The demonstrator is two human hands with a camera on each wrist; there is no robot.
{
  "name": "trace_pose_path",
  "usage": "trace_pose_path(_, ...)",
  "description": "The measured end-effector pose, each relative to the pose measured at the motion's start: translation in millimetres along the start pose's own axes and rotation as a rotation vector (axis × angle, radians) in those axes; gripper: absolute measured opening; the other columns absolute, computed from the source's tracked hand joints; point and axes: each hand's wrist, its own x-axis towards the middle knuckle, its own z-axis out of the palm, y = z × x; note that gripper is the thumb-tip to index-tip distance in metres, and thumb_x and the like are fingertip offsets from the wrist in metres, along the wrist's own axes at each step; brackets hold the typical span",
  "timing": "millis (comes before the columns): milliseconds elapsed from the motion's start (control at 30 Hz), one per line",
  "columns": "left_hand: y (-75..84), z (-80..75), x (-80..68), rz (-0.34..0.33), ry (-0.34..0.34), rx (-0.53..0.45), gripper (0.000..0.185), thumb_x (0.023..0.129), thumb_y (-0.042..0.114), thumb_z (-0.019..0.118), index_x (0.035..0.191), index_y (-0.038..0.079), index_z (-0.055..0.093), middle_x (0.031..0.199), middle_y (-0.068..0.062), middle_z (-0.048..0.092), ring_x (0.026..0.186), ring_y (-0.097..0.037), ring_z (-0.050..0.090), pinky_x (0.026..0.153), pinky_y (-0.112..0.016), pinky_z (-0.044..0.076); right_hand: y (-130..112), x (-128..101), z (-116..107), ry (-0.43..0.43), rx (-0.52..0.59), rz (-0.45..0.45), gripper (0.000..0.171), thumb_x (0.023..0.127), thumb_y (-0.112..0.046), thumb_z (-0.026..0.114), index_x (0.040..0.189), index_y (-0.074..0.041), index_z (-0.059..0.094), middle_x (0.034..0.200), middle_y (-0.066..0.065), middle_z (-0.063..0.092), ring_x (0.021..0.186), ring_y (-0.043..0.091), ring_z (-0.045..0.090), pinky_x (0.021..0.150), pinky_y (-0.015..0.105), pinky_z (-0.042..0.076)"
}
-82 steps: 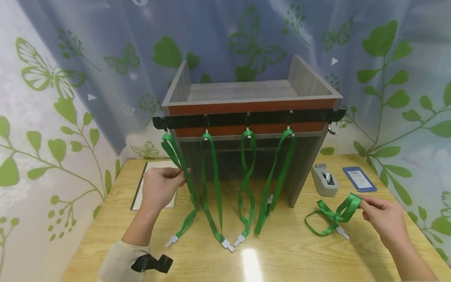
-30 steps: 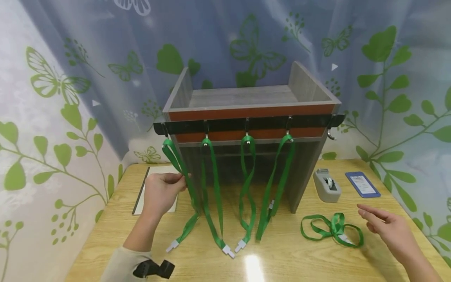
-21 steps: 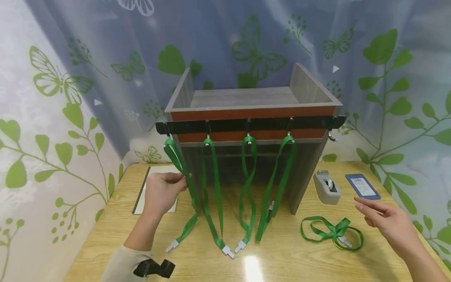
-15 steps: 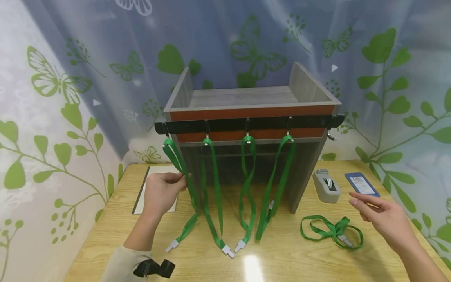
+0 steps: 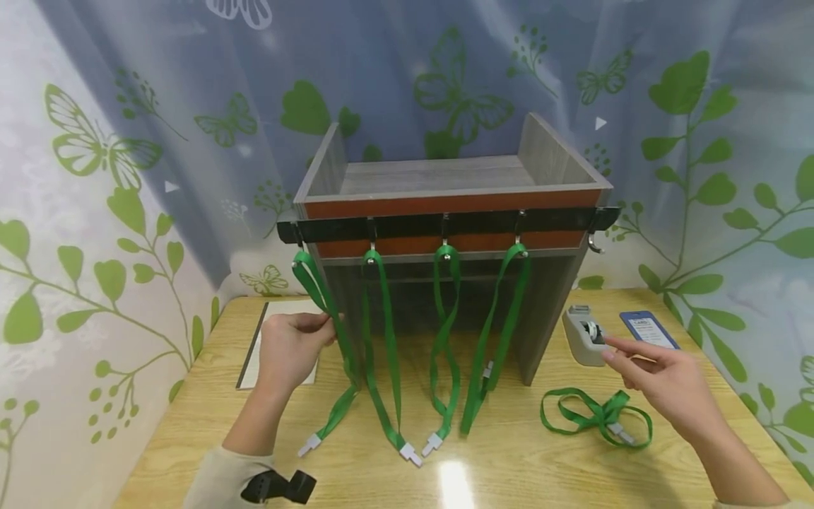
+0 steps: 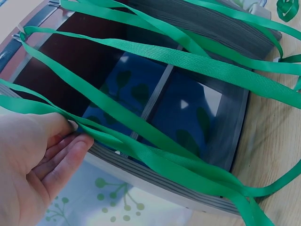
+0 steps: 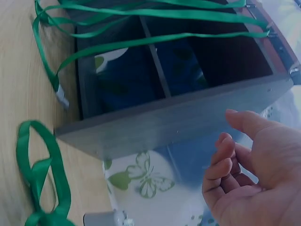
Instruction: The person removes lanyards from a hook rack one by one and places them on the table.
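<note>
At the far left a patterned curtain [image 5: 95,212] closes off the wooden surface [image 5: 521,459], whose left edge runs close beside a flat white sheet [image 5: 280,339] lying near the back corner. The left hand [image 5: 289,350] pinches the leftmost hanging lanyard [image 5: 321,290] between thumb and fingers, just in front of the cabinet's left wall. That green strap hangs from the first hook of a black hook rail [image 5: 445,226] on the grey cabinet [image 5: 445,177] — three more lanyards [image 5: 445,332] dangle beside it, their white clips resting on the surface. The rightmost hook [image 5: 594,244] is bare. Right of the cabinet lies open surface with a loose lanyard [image 5: 598,417] coiled flat. The right hand [image 5: 661,385] hovers above it, fingers relaxed, holding nothing — near a grey tape dispenser [image 5: 581,336] and a blue badge holder [image 5: 649,329].
</note>
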Motion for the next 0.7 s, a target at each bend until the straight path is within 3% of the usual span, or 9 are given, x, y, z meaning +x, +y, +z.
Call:
trace_pose_path(333, -0.2, -2.5, 0.3, 0.012, -0.010, 0.026, 0.019, 0.088, 0.018, 0.077, 0.087, -0.001, 0.080, 0.071, -0.012, 0.076, 0.063, -0.016, 0.074, 0.058, -0.014, 0.052, -16, 7, 18, -0.003, 0.052, -0.072, 0.044, 0.098, -0.040, 0.064, 0.134, -0.015, 0.065, 0.113, -0.027, 0.062, 0.087, 0.005, 0.067, 0.068, 0.027, 0.054)
trace_pose_path(533, 0.9, -2.6, 0.4, 0.012, -0.022, 0.020, 0.020, 0.088, 0.019, 0.077, 0.088, -0.001, 0.080, 0.072, -0.013, 0.076, 0.066, -0.019, 0.075, 0.059, -0.015, 0.052, -27, 9, 29, -0.036, 0.106, -0.109, 0.045, 0.098, -0.037, 0.064, 0.136, -0.012, 0.063, 0.117, -0.025, 0.067, 0.095, 0.000, 0.069, 0.074, 0.026, 0.056)
trace_pose_path(700, 0.5, -2.4, 1.3, 0.033, -0.017, 0.032, 0.019, 0.088, 0.019, 0.078, 0.088, 0.000, 0.080, 0.071, -0.011, 0.076, 0.064, -0.018, 0.074, 0.060, -0.016, 0.053, -37, 12, 40, -0.044, 0.146, -0.145, 0.045, 0.097, -0.033, 0.067, 0.132, -0.006, 0.065, 0.099, -0.018, 0.072, 0.075, 0.005, 0.063, 0.053, 0.028, 0.046)
